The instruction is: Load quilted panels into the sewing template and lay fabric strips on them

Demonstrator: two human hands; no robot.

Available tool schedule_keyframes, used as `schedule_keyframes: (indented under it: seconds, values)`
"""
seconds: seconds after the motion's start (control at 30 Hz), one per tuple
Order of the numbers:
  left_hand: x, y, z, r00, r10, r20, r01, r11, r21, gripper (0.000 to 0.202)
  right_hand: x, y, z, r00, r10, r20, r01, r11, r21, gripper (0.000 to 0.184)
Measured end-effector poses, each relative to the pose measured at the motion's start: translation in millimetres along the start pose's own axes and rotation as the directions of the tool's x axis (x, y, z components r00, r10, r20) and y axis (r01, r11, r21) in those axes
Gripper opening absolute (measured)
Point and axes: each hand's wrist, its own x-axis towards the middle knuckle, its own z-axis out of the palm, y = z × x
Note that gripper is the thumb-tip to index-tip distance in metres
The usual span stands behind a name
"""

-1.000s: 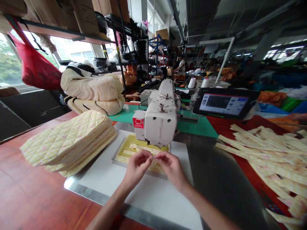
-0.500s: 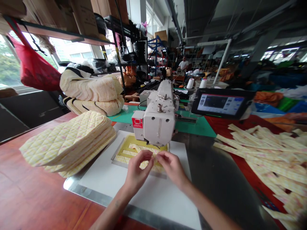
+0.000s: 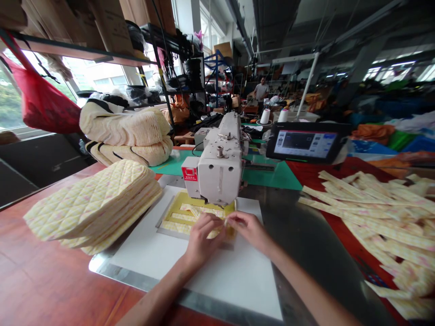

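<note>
My left hand (image 3: 205, 237) and my right hand (image 3: 249, 227) meet over a yellow sewing template (image 3: 183, 200), just in front of the sewing machine's head (image 3: 219, 176). The fingers of both are closed in a pinch on a pale yellow fabric strip, whose held end is mostly covered by the fingertips. Part of the fabric strip (image 3: 187, 208) lies folded across the template. Quilted fabric shows through the template's slots. Under it all is a white sheet (image 3: 152, 260) on the metal plate.
To the left, a stack of quilted yellow pieces (image 3: 91, 199) stands before bundled cream padding (image 3: 125, 129). A pile of loose fabric strips (image 3: 370, 217) covers the right side. A control screen (image 3: 307, 142) and thread cones (image 3: 265, 117) stand behind. Farther back is a person (image 3: 261, 93).
My left hand has shifted slightly right and turned more knuckles-up, its thumb now less visible. The hands stay together at the strip. The whole view has moved a little.
</note>
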Motion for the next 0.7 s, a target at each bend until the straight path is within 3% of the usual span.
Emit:
schedule_keyframes:
  seconds: [0.03, 0.1, 0.2, 0.47, 0.7]
  values:
    - [2, -2, 2.2, 0.988, 0.137, 0.068, -0.141, 0.988, 0.060, 0.008, 1, 4, -8, 1.000, -0.001, -0.011, 0.001, 1.000, -0.017, 0.053]
    - [7, -8, 5.6, 0.909, 0.341, 0.242, -0.384, 0.910, 0.158, 0.012, 4, 10, -21, 0.998, 0.010, -0.067, -0.011, 1.000, -0.018, 0.054]
    - [12, -17, 5.9, 0.793, 0.451, 0.409, -0.573, 0.781, 0.248, 0.017, 6, 18, -31, 0.989, 0.031, -0.142, -0.030, 1.000, 0.008, 0.056]
    - [23, -36, -16.9, 0.731, 0.413, 0.543, -0.650, 0.666, 0.367, 0.017, 5, 22, -26, 0.991, 0.029, -0.129, -0.039, 0.997, -0.069, 0.048]
    - [31, -43, -1.8, 0.730, 0.384, 0.566, -0.625, 0.709, 0.326, 0.026, 3, 20, -25, 0.987, 0.018, -0.157, -0.031, 0.996, -0.078, 0.046]
